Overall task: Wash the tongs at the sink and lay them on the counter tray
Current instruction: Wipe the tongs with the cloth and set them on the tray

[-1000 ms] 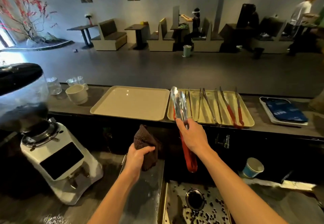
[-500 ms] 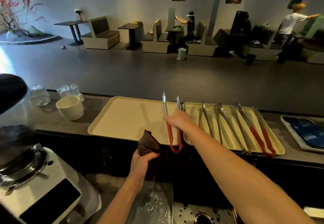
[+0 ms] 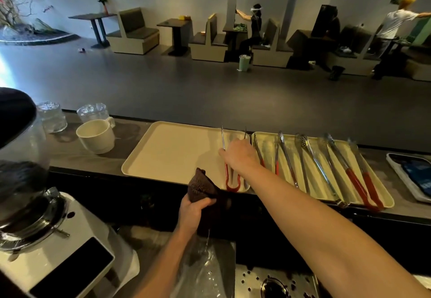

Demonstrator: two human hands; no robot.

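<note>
Here the right hand (image 3: 239, 155) reaches over the bench (image 3: 74, 150), its fingers closed on the tongs (image 3: 231, 176), which lie along the right edge of the left tray (image 3: 172, 148), red loop nearest the person. The left hand (image 3: 193, 211) is clenched round a dark cloth (image 3: 201, 187), dripping water over the sink (image 3: 247, 279).
</note>
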